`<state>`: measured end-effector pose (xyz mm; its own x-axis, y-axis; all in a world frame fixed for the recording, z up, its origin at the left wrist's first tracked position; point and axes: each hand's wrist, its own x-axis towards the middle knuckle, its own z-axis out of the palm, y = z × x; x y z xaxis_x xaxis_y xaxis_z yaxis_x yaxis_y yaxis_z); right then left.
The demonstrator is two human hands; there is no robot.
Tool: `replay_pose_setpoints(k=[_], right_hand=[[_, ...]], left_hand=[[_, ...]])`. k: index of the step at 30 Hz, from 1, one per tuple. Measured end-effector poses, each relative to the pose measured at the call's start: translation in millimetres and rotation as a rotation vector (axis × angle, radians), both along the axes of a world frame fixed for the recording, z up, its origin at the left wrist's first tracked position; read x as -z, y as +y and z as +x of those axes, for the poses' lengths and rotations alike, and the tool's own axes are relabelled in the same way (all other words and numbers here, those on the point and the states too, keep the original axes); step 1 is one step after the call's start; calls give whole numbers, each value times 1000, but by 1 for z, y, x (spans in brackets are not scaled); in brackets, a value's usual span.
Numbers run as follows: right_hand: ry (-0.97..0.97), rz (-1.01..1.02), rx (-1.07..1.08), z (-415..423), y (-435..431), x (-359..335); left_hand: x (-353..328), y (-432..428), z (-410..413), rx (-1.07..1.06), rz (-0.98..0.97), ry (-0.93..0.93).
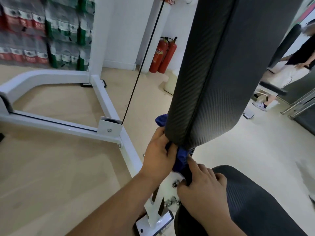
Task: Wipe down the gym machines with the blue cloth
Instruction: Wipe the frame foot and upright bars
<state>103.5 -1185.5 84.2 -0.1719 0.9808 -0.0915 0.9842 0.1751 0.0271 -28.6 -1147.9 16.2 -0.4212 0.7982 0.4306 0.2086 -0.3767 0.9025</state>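
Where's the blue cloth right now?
Head view, lower centre: the blue cloth is bunched at the bottom edge of the back pad, gripped by the left hand and pinched by the right hand.

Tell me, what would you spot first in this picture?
The big black back pad stands tall in the middle, filling the top of the view. Right under its lower end, the left hand and the right hand bunch up a blue cloth. Far back by the white wall, two red fire extinguishers stand together.
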Motion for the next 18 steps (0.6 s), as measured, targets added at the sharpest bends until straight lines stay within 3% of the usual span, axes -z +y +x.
replay_pose_setpoints(k=[7,13,18], right_hand=[[22,21,4,0,0,3],[23,8,-3,-1,-1,1],[39,25,-2,-2,-1,2]], left_hand=[[50,-19,1,134,-89,167],[-12,5,-14,23,-1,-58],[23,-9,2,27,-50,192]])
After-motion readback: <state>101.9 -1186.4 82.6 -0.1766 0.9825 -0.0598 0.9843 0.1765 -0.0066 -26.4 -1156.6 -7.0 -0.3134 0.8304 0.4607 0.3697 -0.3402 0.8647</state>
